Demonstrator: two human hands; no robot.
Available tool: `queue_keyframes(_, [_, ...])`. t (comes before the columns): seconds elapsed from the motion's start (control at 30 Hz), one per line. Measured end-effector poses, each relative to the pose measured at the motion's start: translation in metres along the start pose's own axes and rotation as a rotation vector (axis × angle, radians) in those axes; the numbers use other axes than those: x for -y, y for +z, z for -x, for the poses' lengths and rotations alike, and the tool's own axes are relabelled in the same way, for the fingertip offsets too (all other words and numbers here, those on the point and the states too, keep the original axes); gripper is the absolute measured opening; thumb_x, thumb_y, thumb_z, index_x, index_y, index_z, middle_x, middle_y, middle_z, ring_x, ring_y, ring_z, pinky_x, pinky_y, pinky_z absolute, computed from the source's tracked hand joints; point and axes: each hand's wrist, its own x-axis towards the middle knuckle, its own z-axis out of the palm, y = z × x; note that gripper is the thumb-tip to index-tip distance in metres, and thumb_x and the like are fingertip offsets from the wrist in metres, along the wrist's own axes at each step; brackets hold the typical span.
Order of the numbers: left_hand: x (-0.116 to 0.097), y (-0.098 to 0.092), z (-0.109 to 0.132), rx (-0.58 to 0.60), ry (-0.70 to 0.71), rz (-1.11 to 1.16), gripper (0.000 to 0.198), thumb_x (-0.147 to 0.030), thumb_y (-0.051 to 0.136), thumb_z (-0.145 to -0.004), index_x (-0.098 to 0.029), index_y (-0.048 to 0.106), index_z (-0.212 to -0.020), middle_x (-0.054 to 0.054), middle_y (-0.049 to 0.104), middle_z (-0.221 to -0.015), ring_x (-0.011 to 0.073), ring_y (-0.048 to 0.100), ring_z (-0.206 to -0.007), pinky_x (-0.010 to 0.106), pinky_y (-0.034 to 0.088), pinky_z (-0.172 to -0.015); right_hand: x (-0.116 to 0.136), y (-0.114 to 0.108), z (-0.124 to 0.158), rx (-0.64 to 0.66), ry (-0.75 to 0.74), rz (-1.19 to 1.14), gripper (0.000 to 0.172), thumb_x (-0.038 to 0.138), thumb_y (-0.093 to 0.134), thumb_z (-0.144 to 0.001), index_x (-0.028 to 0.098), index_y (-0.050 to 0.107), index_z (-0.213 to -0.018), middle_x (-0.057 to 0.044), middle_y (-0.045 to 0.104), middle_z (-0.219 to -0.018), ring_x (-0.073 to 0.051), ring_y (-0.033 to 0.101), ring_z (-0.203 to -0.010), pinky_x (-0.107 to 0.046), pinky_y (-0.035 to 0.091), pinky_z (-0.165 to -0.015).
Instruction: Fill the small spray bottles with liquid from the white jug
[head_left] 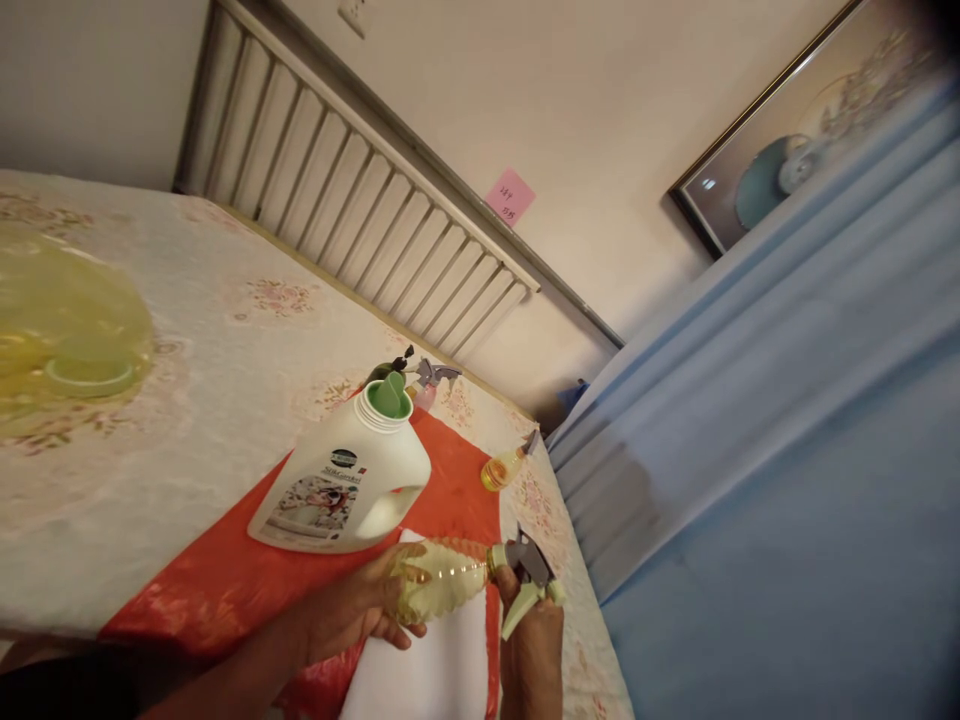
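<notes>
My left hand [356, 610] is wrapped round the body of a small clear spray bottle [439, 578] holding yellowish liquid, which lies tilted on its side. My right hand [531, 640] grips its grey and green trigger head [529, 572] at the bottle's neck. Just behind stands a white detergent jug [341, 482] with an open mouth and a green spout, on a red plastic sheet [225, 580]. A white sheet [427, 670] lies under my hands.
Another yellow spray bottle [506, 465] lies on the red sheet's far edge, and two more spray bottles [420, 378] stand behind the jug. A translucent yellow-green container [67, 340] sits at the left on the floral tablecloth [187, 330]. A blue curtain [787, 450] hangs at the right.
</notes>
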Motion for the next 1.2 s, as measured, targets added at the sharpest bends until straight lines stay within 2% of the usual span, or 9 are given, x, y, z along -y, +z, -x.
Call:
queue_keyframes(0.13, [-0.003,0.001,0.002,0.026,-0.005,-0.049,0.046,-0.031,0.065,-0.083,-0.024,0.045,-0.124,0.008,0.063,-0.111,0.0242,0.070,-0.085,0.032,0.050,-0.068,0.000,-0.002,0.001,-0.013,-0.008,-0.010,0.038,0.034,0.076,-0.064,0.008,0.073,-0.091,-0.006,0.070,-0.067,-0.021,0.063,-0.063,-0.029,0.051,-0.060])
queue_keyframes(0.27, [0.001,-0.003,0.001,-0.017,-0.016,-0.024,0.041,-0.039,0.057,-0.088,-0.022,0.044,-0.124,0.009,0.065,-0.104,0.0227,0.070,-0.077,0.030,0.048,-0.062,0.000,-0.003,0.001,-0.011,0.016,-0.021,0.038,0.032,0.078,-0.062,0.008,0.073,-0.091,-0.005,0.070,-0.066,-0.021,0.063,-0.064,-0.029,0.052,-0.062])
queue_keyframes(0.4, [0.002,-0.003,0.002,-0.038,-0.012,-0.018,0.039,-0.043,0.058,-0.088,-0.020,0.049,-0.118,0.008,0.068,-0.096,0.0206,0.069,-0.073,0.028,0.045,-0.060,-0.003,-0.004,0.001,-0.025,0.050,-0.037,0.040,0.031,0.080,-0.060,0.010,0.072,-0.094,-0.004,0.070,-0.070,-0.022,0.065,-0.072,-0.030,0.053,-0.069])
queue_keyframes(0.53, [-0.002,0.001,0.002,-0.040,-0.009,0.009,0.037,-0.042,0.060,-0.086,-0.019,0.054,-0.115,0.009,0.068,-0.098,0.0201,0.067,-0.077,0.028,0.046,-0.061,-0.005,-0.003,0.000,-0.016,0.033,-0.017,0.038,0.033,0.080,-0.060,0.010,0.073,-0.089,-0.003,0.067,-0.064,-0.022,0.063,-0.069,-0.032,0.052,-0.070])
queue_keyframes(0.73, [-0.001,0.001,0.001,-0.027,0.010,0.060,0.030,-0.039,0.057,-0.088,-0.017,0.062,-0.108,0.009,0.066,-0.100,0.0192,0.064,-0.078,0.029,0.047,-0.062,-0.014,-0.003,-0.002,0.011,0.018,-0.094,0.040,0.034,0.077,-0.064,0.012,0.072,-0.097,-0.001,0.067,-0.067,-0.020,0.063,-0.071,-0.030,0.052,-0.071])
queue_keyframes(0.97, [-0.001,0.000,0.001,-0.013,-0.006,0.116,0.040,-0.041,0.057,-0.088,-0.014,0.061,-0.117,0.013,0.068,-0.102,0.0208,0.063,-0.081,0.031,0.049,-0.066,-0.019,-0.006,-0.003,0.099,0.012,-0.204,0.043,0.033,0.077,-0.065,0.013,0.070,-0.102,-0.003,0.070,-0.076,-0.021,0.066,-0.078,-0.034,0.053,-0.080])
queue_keyframes(1.2, [-0.001,-0.001,-0.001,-0.069,-0.008,0.171,0.039,-0.044,0.061,-0.085,-0.015,0.063,-0.113,0.011,0.070,-0.098,0.0206,0.065,-0.078,0.033,0.051,-0.067,-0.014,-0.007,0.003,0.247,0.063,-0.408,0.046,0.030,0.076,-0.068,0.014,0.068,-0.110,-0.006,0.072,-0.077,-0.024,0.069,-0.082,-0.041,0.053,-0.084])
